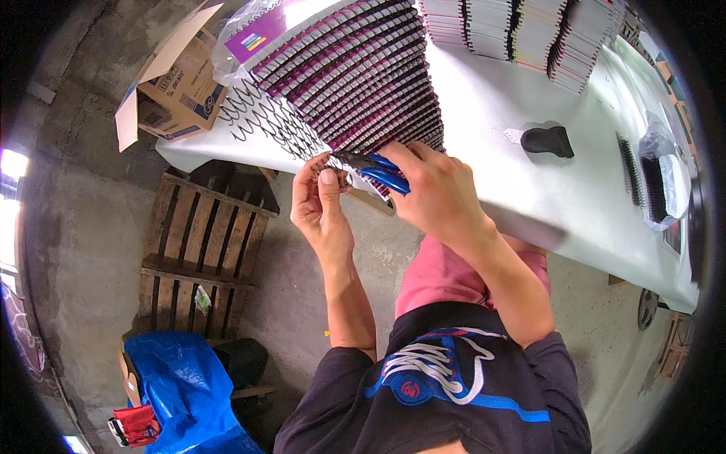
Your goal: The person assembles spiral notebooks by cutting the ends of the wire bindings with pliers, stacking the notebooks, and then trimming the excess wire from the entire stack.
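Note:
My right hand [439, 185] is wrapped round blue-handled pliers [389, 178], whose dark jaws point left toward my left fingertips. With thumb and fingers pinched together, my left hand [324, 200] grips the end of a dark spiral binding coil [344, 180] close to the jaws. Whether the jaws touch the coil I cannot tell. Just beyond both hands, a tall stack of spiral-bound notebooks [363, 79] with purple and white edges leans across the table's front edge. Several loose black spiral coils [265, 121] stick out to the left of the stack.
An opened cardboard box [181, 87] stands at the table's left end. More notebook stacks [522, 30] fill the back of the white-covered table [484, 129]. To the right lie a black object [548, 141] and a plastic bag of coils [662, 178]. A wooden pallet [204, 250] is below left.

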The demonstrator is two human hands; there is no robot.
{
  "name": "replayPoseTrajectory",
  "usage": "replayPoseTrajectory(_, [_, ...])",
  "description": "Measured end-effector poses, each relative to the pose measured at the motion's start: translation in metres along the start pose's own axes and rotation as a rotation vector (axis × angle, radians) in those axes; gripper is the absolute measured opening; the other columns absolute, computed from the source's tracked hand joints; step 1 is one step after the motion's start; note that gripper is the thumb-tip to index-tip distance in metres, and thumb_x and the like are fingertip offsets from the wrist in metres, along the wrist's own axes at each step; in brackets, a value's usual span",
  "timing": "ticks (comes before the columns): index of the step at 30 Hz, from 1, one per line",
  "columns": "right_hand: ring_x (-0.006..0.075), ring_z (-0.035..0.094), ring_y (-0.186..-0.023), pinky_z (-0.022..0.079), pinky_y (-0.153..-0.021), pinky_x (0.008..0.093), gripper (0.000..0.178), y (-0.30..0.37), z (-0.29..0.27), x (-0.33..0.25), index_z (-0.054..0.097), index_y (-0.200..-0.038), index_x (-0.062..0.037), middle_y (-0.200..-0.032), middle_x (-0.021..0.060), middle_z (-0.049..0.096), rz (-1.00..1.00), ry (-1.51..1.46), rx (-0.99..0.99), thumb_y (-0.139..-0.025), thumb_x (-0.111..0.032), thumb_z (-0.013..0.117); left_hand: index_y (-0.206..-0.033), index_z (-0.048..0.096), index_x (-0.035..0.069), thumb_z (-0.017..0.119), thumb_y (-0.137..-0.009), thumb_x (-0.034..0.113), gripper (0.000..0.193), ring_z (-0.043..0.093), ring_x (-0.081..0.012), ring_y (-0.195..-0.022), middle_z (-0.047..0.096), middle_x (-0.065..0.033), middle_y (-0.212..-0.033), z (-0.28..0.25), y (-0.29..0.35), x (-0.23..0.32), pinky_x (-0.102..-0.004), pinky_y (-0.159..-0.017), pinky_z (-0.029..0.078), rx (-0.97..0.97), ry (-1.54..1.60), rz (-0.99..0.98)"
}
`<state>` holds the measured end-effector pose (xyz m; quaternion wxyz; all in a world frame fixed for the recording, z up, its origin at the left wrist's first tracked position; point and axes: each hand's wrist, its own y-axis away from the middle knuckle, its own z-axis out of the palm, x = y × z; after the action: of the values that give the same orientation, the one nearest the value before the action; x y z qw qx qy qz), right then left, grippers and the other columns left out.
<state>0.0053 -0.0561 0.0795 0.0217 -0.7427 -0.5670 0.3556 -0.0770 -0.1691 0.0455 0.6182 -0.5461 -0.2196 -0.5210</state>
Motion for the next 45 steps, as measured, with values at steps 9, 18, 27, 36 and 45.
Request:
replayPoseTrajectory(9, [0.0263, 0.058, -0.086, 0.041, -0.076, 0.0408, 0.037, 0.004, -0.011, 0.004, 0.058, -0.104, -0.0137, -0.09, 0.0066, 0.059, -0.137, 0.019, 0.211, -0.069, -0.021, 0.071, -0.107, 0.055, -0.005, 0.051, -0.091, 0.023, 0.032, 0.052, -0.0192, -0.087, 0.055, -0.013, -0.093, -0.023, -0.001, -0.001, -0.0262, -0.075, 0.047, -0.058, 0.99, -0.547])
replayPoseTrajectory(18, [0.0237, 0.055, -0.086, 0.037, -0.074, 0.0399, 0.047, 0.001, -0.016, -0.006, 0.057, -0.108, -0.0153, -0.092, 0.0054, 0.056, -0.146, 0.068, 0.235, -0.065, -0.021, 0.074, -0.107, 0.058, -0.001, 0.058, -0.087, 0.023, 0.031, 0.048, -0.0053, -0.064, 0.059, -0.0057, -0.092, -0.016, -0.023, 0.023, -0.0174, -0.042, 0.034, -0.172, 0.698, -0.254])
replayPoseTrajectory(27, [0.0219, 0.055, -0.085, 0.037, -0.073, 0.0397, 0.046, -0.004, -0.014, -0.012, 0.057, -0.106, -0.0148, -0.091, 0.0044, 0.054, -0.157, 0.134, 0.255, -0.064, -0.021, 0.074, -0.092, 0.061, 0.001, 0.067, -0.085, 0.013, 0.015, 0.037, 0.0004, -0.047, 0.053, 0.0049, -0.062, 0.008, -0.029, 0.028, -0.0159, -0.041, 0.024, 0.076, -0.059, 0.018])
replayPoseTrajectory(36, [0.0222, 0.055, -0.083, 0.037, -0.072, 0.0394, 0.044, -0.006, -0.012, -0.013, 0.057, -0.103, -0.0128, -0.089, 0.0046, 0.055, -0.164, 0.118, 0.253, -0.063, -0.021, 0.075, -0.09, 0.059, 0.002, 0.063, -0.088, 0.016, 0.014, 0.037, 0.0003, -0.048, 0.056, 0.0019, -0.069, 0.007, -0.029, 0.023, -0.0159, -0.041, 0.025, 0.054, 0.048, 0.011])
replayPoseTrajectory(45, [0.0254, 0.062, -0.072, 0.048, -0.063, 0.0378, 0.03, -0.01, -0.011, -0.011, 0.056, -0.093, -0.0106, -0.077, 0.0072, 0.057, -0.183, 0.156, 0.21, -0.065, -0.012, 0.069, -0.095, 0.047, 0.005, 0.052, -0.095, 0.025, 0.021, 0.037, -0.001, -0.05, 0.046, 0.0036, -0.066, 0.023, -0.02, 0.017, -0.0174, -0.043, 0.028, 0.092, -0.037, 0.067])
